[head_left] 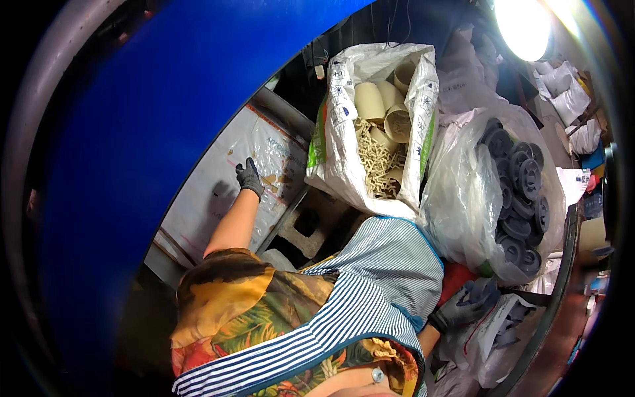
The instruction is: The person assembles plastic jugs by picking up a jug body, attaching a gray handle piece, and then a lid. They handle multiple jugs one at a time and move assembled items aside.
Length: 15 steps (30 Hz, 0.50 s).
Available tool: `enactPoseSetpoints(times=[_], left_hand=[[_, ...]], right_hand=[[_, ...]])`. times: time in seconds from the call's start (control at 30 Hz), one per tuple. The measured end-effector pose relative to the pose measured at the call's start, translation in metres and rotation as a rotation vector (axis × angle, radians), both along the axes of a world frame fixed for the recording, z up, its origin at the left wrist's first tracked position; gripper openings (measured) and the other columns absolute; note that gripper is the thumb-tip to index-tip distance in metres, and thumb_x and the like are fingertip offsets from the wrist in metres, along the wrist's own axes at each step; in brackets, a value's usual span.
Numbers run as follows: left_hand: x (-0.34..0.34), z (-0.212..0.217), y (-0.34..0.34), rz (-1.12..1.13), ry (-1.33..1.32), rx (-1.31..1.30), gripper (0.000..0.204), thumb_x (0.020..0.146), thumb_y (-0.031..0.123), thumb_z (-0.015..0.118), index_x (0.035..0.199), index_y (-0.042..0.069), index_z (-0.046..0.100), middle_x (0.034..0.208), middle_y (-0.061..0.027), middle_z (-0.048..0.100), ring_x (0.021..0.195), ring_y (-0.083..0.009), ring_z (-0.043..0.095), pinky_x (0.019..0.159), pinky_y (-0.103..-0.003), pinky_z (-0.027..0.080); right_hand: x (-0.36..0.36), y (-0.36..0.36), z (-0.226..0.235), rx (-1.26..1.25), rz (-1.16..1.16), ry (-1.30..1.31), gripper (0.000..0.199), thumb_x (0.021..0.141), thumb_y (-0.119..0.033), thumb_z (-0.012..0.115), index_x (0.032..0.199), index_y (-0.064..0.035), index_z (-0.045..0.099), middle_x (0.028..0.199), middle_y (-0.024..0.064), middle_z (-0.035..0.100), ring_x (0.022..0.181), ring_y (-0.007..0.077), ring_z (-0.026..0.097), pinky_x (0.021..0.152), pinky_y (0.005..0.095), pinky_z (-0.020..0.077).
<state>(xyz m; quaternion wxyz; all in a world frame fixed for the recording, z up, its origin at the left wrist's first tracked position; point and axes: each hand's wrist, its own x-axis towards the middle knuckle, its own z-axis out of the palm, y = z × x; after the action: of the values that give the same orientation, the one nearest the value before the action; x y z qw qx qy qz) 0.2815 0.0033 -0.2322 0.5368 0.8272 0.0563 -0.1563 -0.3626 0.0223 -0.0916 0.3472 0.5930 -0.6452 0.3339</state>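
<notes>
My left hand (249, 178), in a dark grey glove, is stretched out over a flat surface covered in clear plastic film (231, 155). Its fingers are partly spread and I see nothing in them. Low at the right, my right hand (460, 311), also gloved, is closed around a dark grey plastic piece (483, 292), partly hidden by the fingers. Beside that hand lies a white plastic bag (506, 331) with more grey pieces. Above it stands a clear bag (456, 192) full of round grey plastic discs (529, 178).
A white woven sack (340, 126) ahead holds cream cups (370, 102) and small cream pieces (376, 162). A large blue panel (132, 132) curves across the left. A hollow concrete block (301, 238) sits below the sack. A bright lamp (522, 30) shines at upper right.
</notes>
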Motion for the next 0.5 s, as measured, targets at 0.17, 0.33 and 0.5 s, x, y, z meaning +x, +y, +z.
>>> enactPoseSetpoints(times=[0.17, 0.33, 0.5], left_hand=[[0.106, -0.015, 0.039, 0.217, -0.313, 0.298, 0.078, 0.084, 0.051, 0.061, 0.143, 0.008, 0.034, 0.14, -0.0255, 0.039, 0.123, -0.0442, 0.049, 0.095, -0.054, 0.046], [0.097, 0.002, 0.026, 0.261, -0.336, 0.407, 0.085, 0.084, 0.058, 0.059, 0.146, 0.007, 0.029, 0.14, -0.0263, 0.039, 0.126, -0.0443, 0.046, 0.096, -0.055, 0.045], [0.077, 0.022, 0.027, 0.283, -0.647, 0.586, 0.106, 0.074, 0.072, 0.061, 0.148, 0.005, 0.027, 0.146, -0.0262, 0.034, 0.129, -0.0441, 0.043, 0.101, -0.053, 0.039]], right_hand=[[0.077, -0.018, 0.004, 0.148, 0.414, -0.415, 0.056, 0.088, -0.025, 0.069, 0.137, -0.006, 0.049, 0.146, 0.0221, 0.039, 0.134, 0.0407, 0.039, 0.108, 0.0504, 0.0349], [0.092, -0.005, -0.005, 0.254, 0.34, -0.165, 0.058, 0.088, -0.033, 0.063, 0.139, -0.0092, 0.05, 0.147, 0.0226, 0.038, 0.134, 0.0421, 0.037, 0.11, 0.0548, 0.0287], [0.096, 0.005, 0.014, 0.218, 0.363, -0.229, 0.055, 0.085, -0.024, 0.063, 0.136, -0.0061, 0.052, 0.146, 0.0212, 0.041, 0.133, 0.0401, 0.038, 0.111, 0.0522, 0.0298]])
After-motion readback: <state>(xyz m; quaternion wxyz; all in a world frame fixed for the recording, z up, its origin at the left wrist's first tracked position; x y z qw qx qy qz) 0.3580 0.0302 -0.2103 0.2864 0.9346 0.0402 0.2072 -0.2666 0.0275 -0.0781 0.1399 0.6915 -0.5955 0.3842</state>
